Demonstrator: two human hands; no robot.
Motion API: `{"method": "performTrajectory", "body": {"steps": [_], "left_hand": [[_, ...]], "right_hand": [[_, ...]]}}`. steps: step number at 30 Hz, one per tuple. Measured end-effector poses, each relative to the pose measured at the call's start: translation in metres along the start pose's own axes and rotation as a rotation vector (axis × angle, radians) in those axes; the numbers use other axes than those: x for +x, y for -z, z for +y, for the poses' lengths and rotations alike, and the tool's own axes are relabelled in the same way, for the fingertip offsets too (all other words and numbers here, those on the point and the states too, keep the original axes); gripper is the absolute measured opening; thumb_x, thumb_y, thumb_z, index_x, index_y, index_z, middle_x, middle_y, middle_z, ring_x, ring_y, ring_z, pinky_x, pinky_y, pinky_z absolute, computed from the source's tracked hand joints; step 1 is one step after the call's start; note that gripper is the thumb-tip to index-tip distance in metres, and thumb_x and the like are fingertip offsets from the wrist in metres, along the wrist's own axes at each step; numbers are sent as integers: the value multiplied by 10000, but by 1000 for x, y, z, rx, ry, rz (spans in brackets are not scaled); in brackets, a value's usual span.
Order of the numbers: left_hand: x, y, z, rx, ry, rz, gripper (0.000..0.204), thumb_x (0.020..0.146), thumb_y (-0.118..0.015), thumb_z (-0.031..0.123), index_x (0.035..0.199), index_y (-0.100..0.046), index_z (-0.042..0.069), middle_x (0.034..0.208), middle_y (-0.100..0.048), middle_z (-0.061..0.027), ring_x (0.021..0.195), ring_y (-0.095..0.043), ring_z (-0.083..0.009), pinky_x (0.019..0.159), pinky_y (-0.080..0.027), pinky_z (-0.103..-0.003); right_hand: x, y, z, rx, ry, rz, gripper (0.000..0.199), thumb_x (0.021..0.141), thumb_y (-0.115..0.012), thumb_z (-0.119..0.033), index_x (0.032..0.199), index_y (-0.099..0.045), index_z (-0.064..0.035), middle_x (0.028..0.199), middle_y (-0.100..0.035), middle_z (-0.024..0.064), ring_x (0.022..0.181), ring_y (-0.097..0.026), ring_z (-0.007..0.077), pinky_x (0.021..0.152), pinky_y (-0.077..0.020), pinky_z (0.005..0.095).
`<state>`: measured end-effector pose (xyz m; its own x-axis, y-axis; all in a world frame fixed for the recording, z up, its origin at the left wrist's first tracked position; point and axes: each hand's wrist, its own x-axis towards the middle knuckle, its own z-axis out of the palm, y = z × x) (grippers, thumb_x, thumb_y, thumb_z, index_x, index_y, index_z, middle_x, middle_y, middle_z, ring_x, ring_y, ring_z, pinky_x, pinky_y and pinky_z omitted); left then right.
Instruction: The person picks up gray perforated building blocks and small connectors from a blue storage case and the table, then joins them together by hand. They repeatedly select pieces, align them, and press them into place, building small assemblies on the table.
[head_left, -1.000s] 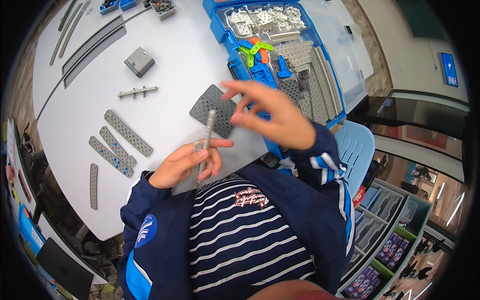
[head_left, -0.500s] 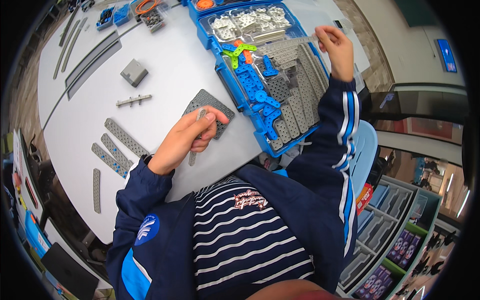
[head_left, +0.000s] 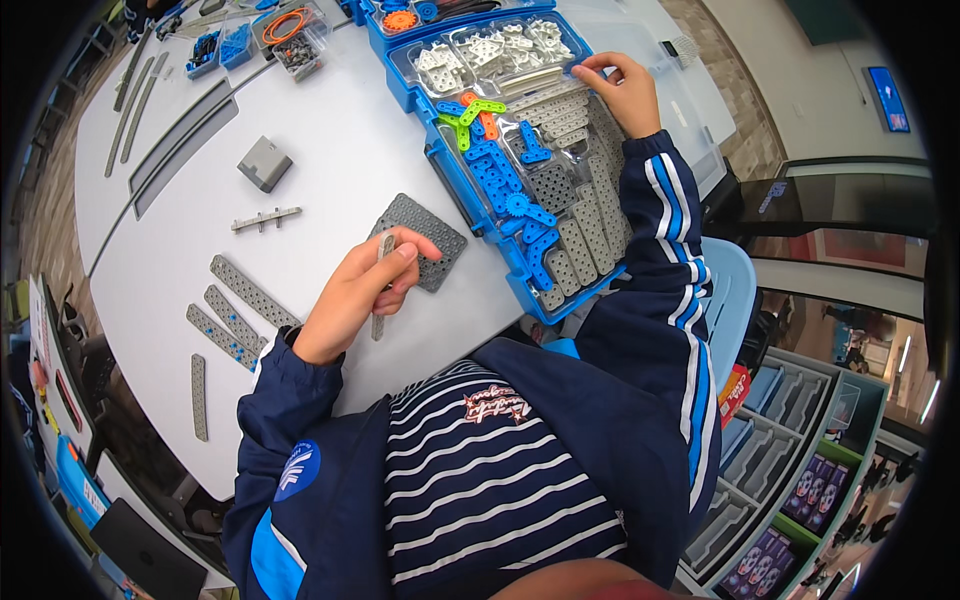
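Left hand (head_left: 358, 290): fingers closed on grey strip (head_left: 378, 326), middle hidden, over bench (head_left: 330, 190). Right hand (head_left: 628, 95): fingertips nearly together above blue case (head_left: 522, 283); cannot tell whether gripping.

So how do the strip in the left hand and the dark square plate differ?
The strip is narrow and lighter grey; the plate is broad and darker. The left hand grips the strip, while the plate lies flat on the table. Both are grey.
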<state>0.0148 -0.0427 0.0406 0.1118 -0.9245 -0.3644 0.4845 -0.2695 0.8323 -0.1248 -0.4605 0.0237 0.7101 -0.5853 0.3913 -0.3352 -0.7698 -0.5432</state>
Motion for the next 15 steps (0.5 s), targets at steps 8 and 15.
{"method": "performTrajectory", "body": {"steps": [8, 15], "left_hand": [[-2, 6, 1, -18, -3, 22, 307, 1080, -468, 303, 1144, -601, 33, 708, -369, 85, 573, -288, -10, 509, -244, -192], [-1, 7, 0, 3, -28, 44, 328, 1083, -448, 314, 1149, -600, 31, 722, -387, 73, 591, -305, -20, 534, -268, -194]], "right_hand": [[1, 5, -9, -111, 150, -15, 192, 873, -770, -285, 935, -788, -104, 888, -661, 27, 775, -563, 188, 672, -458, 324], [-1, -4, 3, -158, 283, -140, 188, 896, -747, -279, 1008, -800, -137, 922, -617, 22, 910, -555, 188, 734, -438, 313]]}}
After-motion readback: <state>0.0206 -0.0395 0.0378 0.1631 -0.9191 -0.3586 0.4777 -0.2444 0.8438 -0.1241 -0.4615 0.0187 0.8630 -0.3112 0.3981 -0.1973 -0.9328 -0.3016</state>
